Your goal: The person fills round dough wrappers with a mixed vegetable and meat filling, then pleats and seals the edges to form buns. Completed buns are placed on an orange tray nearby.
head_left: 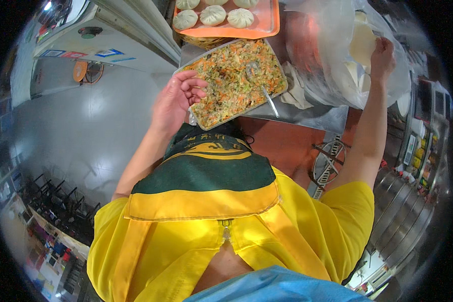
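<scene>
My right hand grips the edge of a round dough wrapper at the mouth of a clear plastic bag. More pale wrappers lie inside the bag. My left hand, fingers loosely curled and apart, hovers at the left edge of a rectangular tub of chopped vegetable filling and holds nothing. A metal spoon rests in the filling, its handle sticking out over the tub's near right edge. Beyond the tub, pleated buns sit in rows on an orange tray.
The orange tray stands on a woven basket. A crumpled cloth lies between tub and bag on the metal table. Stacked metal steamers stand to my right. At left, a pale cabinet or counter rises beside the tray.
</scene>
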The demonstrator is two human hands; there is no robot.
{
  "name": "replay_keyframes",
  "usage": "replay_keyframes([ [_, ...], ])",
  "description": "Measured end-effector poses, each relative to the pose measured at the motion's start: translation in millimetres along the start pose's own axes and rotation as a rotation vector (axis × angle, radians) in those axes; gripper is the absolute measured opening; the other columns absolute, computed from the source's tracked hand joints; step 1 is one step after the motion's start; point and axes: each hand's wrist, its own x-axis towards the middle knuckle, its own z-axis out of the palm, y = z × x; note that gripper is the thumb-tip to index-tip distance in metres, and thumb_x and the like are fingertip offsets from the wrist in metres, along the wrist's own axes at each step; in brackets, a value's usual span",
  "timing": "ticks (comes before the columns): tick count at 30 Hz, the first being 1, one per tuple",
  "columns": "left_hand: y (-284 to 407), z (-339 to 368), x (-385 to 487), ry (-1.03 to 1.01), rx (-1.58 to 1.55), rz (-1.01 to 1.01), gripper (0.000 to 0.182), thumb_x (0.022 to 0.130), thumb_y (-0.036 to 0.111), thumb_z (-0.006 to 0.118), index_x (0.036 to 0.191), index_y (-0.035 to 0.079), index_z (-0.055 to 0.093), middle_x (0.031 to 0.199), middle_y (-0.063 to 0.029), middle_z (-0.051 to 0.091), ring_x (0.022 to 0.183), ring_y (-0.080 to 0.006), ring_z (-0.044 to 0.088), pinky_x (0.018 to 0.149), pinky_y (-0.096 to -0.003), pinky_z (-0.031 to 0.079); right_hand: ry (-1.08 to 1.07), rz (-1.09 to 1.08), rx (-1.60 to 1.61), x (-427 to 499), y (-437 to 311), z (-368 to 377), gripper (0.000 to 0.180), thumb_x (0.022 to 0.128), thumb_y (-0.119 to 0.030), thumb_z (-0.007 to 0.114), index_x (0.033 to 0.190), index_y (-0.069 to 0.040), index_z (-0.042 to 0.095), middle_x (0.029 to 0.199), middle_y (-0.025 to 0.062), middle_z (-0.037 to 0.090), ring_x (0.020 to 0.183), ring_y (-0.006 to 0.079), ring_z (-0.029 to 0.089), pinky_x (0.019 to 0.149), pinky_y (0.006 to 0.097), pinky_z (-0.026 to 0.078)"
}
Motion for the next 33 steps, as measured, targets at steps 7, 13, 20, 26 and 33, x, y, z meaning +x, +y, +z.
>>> replay_keyframes([
  [7,-17,40,50,-0.167,-0.047,-0.195,0.047,0.094,0.036,0.054,0.127,0.003,0.046,0.115,-0.0128,0.059,0.099,-0.0175,0.057,0.081,-0.0282,0.046,-0.063,-0.1,0.486,-24,-115,-149,0.017,0.09,-0.021,0.063,0.101,-0.007,0.063,0.087,0.0041,0.068,0.079,0.0138,0.065,0.072,0.0269,0.05],
  [13,-29,75,60,-0.449,-0.421,-0.295,0.081,0.08,0.041,0.071,0.14,0.003,0.033,0.136,-0.016,0.046,0.128,-0.0319,0.044,0.106,-0.0484,0.038,-0.564,0.192,0.853,-98,-204,-131,0.014,0.088,-0.013,0.061,0.098,-0.003,0.062,0.077,0.0022,0.063,0.073,0.0106,0.058,0.067,0.0262,0.048],
  [20,-15,30,25,0.0,-0.238,-0.272,0.059,0.082,0.002,0.066,0.135,0.002,0.039,0.128,-0.0163,0.053,0.115,-0.0305,0.055,0.096,-0.0462,0.049,-0.612,0.299,0.852,-199,-185,-73,0.033,0.092,-0.021,0.059,0.115,0.003,0.053,0.099,0.0081,0.064,0.097,0.0147,0.06,0.084,0.0273,0.047],
  [26,28,-44,-4,0.256,-0.138,-0.053,0.054,0.079,-0.004,0.063,0.13,-0.002,0.044,0.127,-0.0172,0.054,0.116,-0.0308,0.055,0.1,-0.0451,0.046,-1.026,0.675,0.602,-273,-173,-55,0.047,0.089,-0.041,0.059,0.102,0.004,0.058,0.081,0.0148,0.067,0.076,0.0253,0.066,0.069,0.0373,0.05],
  [33,56,-74,-14,-0.184,-0.618,0.058,0.058,0.082,0.013,0.057,0.136,-0.002,0.04,0.135,-0.0192,0.048,0.127,-0.0337,0.044,0.109,-0.049,0.032,-1.025,0.25,0.463,-244,-182,-37,0.035,0.088,-0.039,0.055,0.089,-0.004,0.061,0.074,0.0218,0.063,0.073,0.038,0.063,0.067,0.0438,0.048],
])
